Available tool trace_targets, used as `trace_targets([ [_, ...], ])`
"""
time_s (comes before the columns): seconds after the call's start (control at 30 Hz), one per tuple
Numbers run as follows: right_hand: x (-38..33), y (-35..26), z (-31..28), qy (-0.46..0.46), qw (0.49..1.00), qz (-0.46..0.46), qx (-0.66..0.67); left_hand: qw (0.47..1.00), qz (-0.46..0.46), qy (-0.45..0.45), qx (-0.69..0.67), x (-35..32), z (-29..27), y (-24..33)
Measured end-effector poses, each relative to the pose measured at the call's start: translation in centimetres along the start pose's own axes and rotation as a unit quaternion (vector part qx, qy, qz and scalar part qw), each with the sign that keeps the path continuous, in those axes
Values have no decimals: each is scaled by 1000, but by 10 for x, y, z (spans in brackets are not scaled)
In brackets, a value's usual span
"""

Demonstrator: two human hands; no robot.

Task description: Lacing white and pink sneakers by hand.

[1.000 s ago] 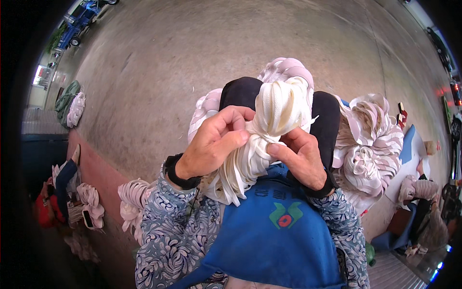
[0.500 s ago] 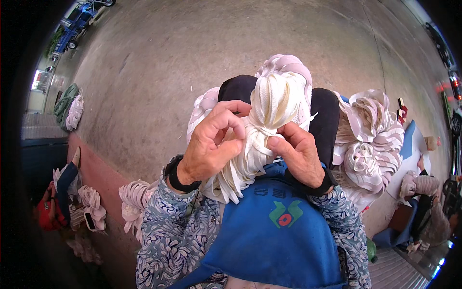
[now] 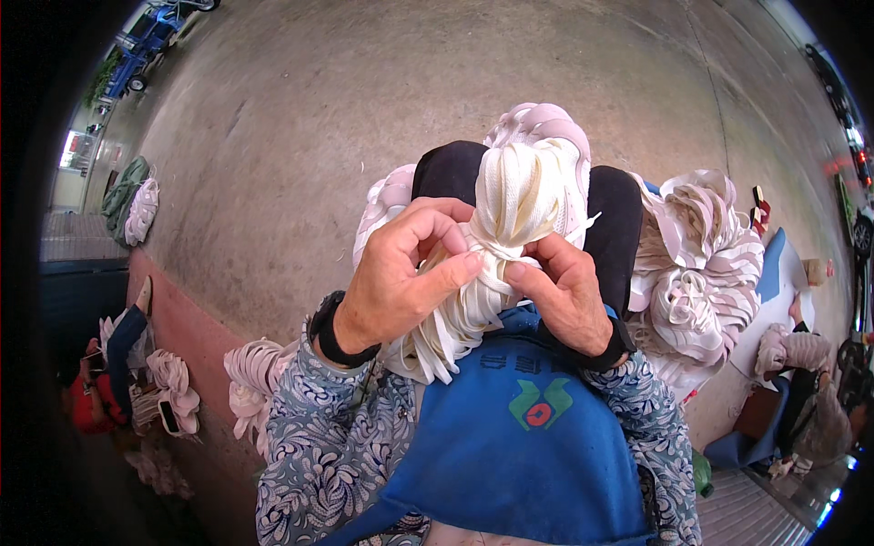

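A thick bundle of white, flat laces (image 3: 517, 196) lies over my lap, gathered at a narrow waist, with looped ends above and loose strands below. My right hand (image 3: 574, 296) pinches strands at the waist between thumb and fingers. From the other side, my left hand (image 3: 396, 282) has its thumb and curled fingers on the bundle beside that waist, seemingly gripping strands there. Exactly what the left fingertips hold is hard to make out. Behind the laces, a stack of pale pink-and-white shoe pieces (image 3: 543, 118) rises between my knees.
More pale shoe pieces (image 3: 701, 273) are heaped to the right, and others (image 3: 258, 373) lie at the left. A blue apron (image 3: 519, 455) covers my lap. A person in red (image 3: 96, 391) sits at far left, another person (image 3: 824, 419) at far right. Concrete floor (image 3: 346, 100) stretches ahead.
My left thumb has moved right and slightly up, closer to the bundle's waist. The right hand stays nearly where it was. At far left, the person in red has shifted.
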State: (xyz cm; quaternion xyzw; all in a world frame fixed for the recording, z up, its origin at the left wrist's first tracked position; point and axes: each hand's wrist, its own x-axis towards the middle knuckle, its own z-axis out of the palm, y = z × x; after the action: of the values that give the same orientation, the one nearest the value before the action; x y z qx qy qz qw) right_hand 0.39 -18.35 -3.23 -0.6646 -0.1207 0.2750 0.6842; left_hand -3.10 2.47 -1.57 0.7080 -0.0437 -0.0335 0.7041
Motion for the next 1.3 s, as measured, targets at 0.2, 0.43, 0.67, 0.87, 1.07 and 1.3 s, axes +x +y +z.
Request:
trace_targets([
  [0.2,0,-2,1,-27,999,3,46,999,-13,-18,24,0,-1,6],
  [0.43,-1,0,1,-37,997,19,69,999,-15,-42,5,0,-2,8],
  [0.67,-2,2,0,-41,998,5,52,989,-66,-76,-111,2,-14,-4],
  [0.87,0,0,2,-26,999,4,39,976,-113,-105,-153,4,-21,-13],
  [1.07,-1,3,1,-14,999,13,47,956,-86,-57,-273,3,-13,-20],
  [1.3,0,8,0,-14,999,17,43,991,-42,-53,-114,1,-11,-14],
])
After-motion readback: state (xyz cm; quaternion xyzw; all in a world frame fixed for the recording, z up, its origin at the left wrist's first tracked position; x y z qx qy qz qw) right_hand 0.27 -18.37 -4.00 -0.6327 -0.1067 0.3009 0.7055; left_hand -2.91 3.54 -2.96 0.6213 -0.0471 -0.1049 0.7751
